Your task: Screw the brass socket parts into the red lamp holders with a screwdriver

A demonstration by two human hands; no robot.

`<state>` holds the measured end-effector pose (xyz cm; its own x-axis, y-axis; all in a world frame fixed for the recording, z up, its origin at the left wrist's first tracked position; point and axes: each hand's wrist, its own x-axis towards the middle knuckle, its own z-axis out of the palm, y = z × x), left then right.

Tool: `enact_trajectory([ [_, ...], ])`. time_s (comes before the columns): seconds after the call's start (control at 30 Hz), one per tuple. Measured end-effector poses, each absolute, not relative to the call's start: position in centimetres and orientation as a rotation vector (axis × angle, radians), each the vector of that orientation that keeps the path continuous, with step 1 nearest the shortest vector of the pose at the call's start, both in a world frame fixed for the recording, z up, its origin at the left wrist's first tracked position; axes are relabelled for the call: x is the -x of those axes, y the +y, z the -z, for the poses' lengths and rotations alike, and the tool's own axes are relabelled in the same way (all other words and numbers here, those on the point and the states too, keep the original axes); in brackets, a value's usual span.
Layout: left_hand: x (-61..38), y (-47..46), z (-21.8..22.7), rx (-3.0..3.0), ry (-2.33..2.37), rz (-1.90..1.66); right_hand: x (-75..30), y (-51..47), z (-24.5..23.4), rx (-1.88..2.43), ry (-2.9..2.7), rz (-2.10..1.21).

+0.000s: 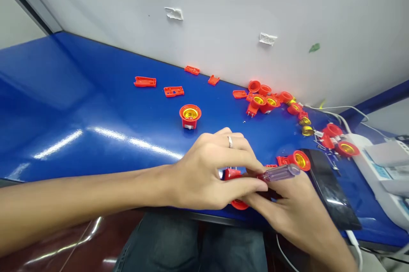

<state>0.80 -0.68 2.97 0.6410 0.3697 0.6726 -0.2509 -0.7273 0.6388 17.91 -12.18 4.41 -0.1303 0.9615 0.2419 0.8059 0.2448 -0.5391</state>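
My left hand [207, 169] reaches in from the left, its thumb and index finger closed around a screwdriver [281, 173] with a clear purple-tinted handle. The handle's end points right, and its tip is hidden. Below and beside it, my right hand [290, 204] is closed on a red plug-in lamp holder [232, 174]. Part of the holder's body, metal prongs and round red rim [239, 204] show between the hands; the rest is covered by fingers. Just beyond my right hand lies another red lamp holder [300, 160] with a gold threaded socket.
One upright lamp holder [190, 115] stands mid-table. Red casing pieces [174, 91] lie near the wall. A pile of red holders [265, 100] sits back right. A black flat device [334, 195], loose screws [332, 159] and a white machine [383, 178] are at the right.
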Motion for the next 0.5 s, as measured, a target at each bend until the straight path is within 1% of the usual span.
enact_trajectory([
  [0.03, -0.8, -0.6, -3.0, -2.126, 0.087, -1.082, -18.4, -12.5, -5.1, 1.595, -1.984, -0.361],
  [0.13, -0.8, -0.6, -3.0, -2.127, 0.071, -1.079, -19.9, -13.4, -7.1, 1.600, -1.837, -0.178],
  [0.2, -0.7, -0.6, -3.2, -2.133, 0.080, -1.076, -20.1, -13.5, -8.0, 1.571, -1.767, -0.157],
  [0.3, -0.7, -0.5, -3.3, -2.159, 0.121, -1.056, -19.2, -12.8, -8.2, 1.505, -1.865, -0.157],
  [0.5, -0.4, -0.1, -2.5, -2.201, 0.076, -1.013, -17.6, -11.5, -8.0, 1.510, -1.903, 0.018],
])
